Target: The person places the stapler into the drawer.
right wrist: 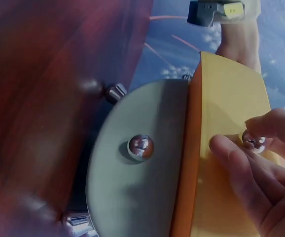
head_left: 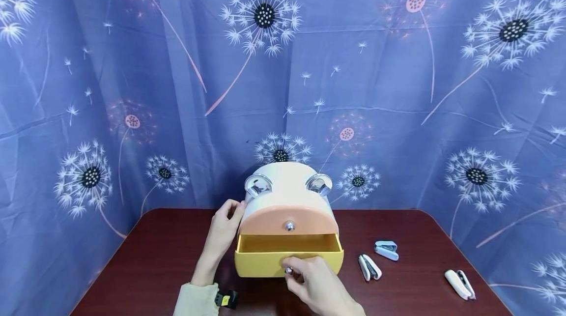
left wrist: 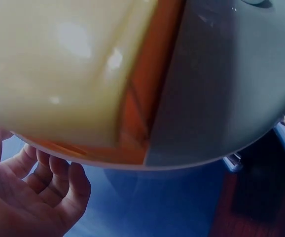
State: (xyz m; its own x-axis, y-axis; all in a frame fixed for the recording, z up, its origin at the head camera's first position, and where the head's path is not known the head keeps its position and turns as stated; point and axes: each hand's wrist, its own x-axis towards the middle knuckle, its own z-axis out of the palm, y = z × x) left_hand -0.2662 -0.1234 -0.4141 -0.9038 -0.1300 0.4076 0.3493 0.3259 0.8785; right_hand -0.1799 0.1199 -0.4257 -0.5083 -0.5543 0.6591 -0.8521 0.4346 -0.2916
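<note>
A small white drawer cabinet [head_left: 283,183] with a rounded top and two silver round pieces stands on the table. Its upper drawer [head_left: 265,220] has a peach front with a silver knob and is closed. Below it, the yellow drawer [head_left: 256,264] is pulled out, and its yellow inside shows. My right hand [head_left: 316,281] pinches the silver knob [right wrist: 253,141] of the yellow drawer between thumb and fingers. My left hand [head_left: 225,227] rests at the cabinet's left side, with its fingers bent loosely [left wrist: 58,182] along the edge.
To the right of the cabinet lie a white stapler [head_left: 369,268], a light blue stapler [head_left: 386,250] and, farther right, another white stapler [head_left: 460,284]. A blue curtain [head_left: 376,85] with dandelion prints hangs round the dark red table [head_left: 155,257].
</note>
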